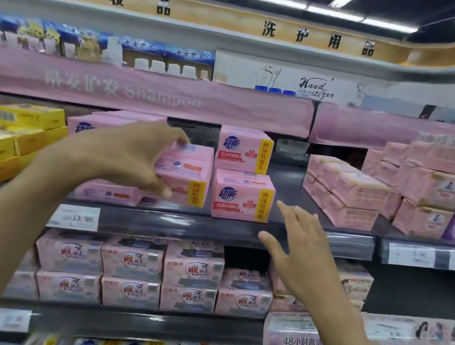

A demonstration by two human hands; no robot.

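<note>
Fingers (179,136) of the left hand (133,154), head view: curled over the top of a pink soap pack (190,172) with the thumb beneath, a span grip apparently chosen to keep it level. Whether the pack rests on the shelf (314,237) or is lifted cannot be told. Just right of those fingers stands a two-high stack (242,195) of like packs, labels outward. Below and right, the right hand (300,252) is spread wide, holding nothing.

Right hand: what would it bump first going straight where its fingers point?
Probably the lower pink soap pack, under another, on the shelf. The open right hand aims its fingers up and left at that pack's right side. Depth is unclear; it might touch bare shelf.
</note>
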